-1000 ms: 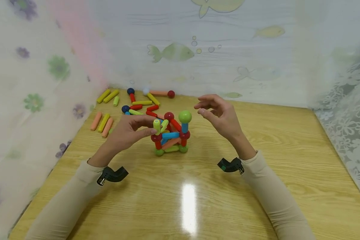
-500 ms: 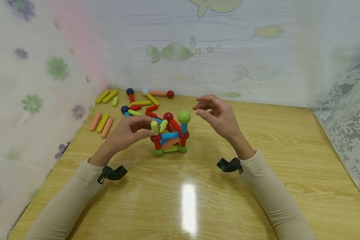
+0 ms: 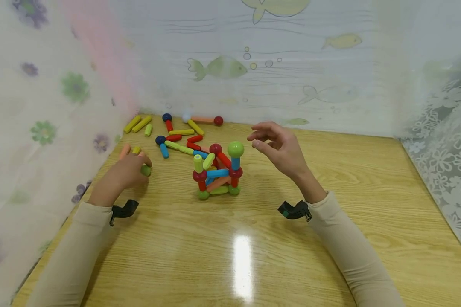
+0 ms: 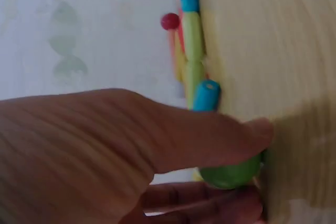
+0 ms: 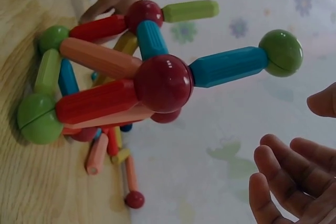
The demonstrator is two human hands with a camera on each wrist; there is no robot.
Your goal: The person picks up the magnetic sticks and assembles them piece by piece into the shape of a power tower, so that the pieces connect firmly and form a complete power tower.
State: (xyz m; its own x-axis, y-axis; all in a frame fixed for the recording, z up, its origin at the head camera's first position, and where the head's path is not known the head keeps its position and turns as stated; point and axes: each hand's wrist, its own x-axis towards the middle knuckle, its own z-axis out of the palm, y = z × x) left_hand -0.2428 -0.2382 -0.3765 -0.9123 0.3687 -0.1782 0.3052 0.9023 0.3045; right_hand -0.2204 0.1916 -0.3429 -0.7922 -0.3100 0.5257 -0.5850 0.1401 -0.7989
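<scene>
At the left of the head view, my left hand holds a green ball low over the table. In the left wrist view the thumb lies over this green ball, with fingers below it. A frame of coloured magnetic rods and balls stands mid-table, with a blue rod across its front. On its front left corner a light green rod points up, bare-topped; its front right corner carries an upright blue rod topped by a green ball. Right of that, my right hand hovers with relaxed fingers, holding nothing.
Loose salmon rods and a yellow rod lie just beyond the left hand. Farther back are yellow rods, joined pieces with dark blue balls and a salmon rod with a red ball. Patterned curtains border the table.
My left hand has left the upright light green rod on the frame, moved left and taken hold of a green ball. The right hand has stayed almost still.
</scene>
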